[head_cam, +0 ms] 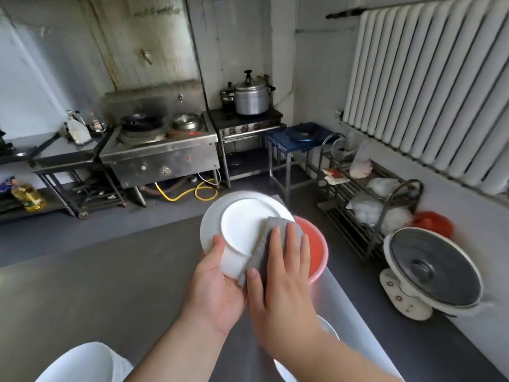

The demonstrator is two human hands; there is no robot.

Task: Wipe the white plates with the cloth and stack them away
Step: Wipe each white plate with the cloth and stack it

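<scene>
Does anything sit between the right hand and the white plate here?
Only the grey cloth, which the right hand presses against the white plate; the left hand grips the plate's lower edge. Nothing else intervenes.

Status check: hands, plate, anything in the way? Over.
Left hand grips round white plate. Right hand presses grey cloth flat on it. Pink plastic basin just behind.

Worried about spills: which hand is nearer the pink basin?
Right. The right hand presses the cloth against the plate beside the pink basin; the left hand grips the plate's opposite edge.
</scene>
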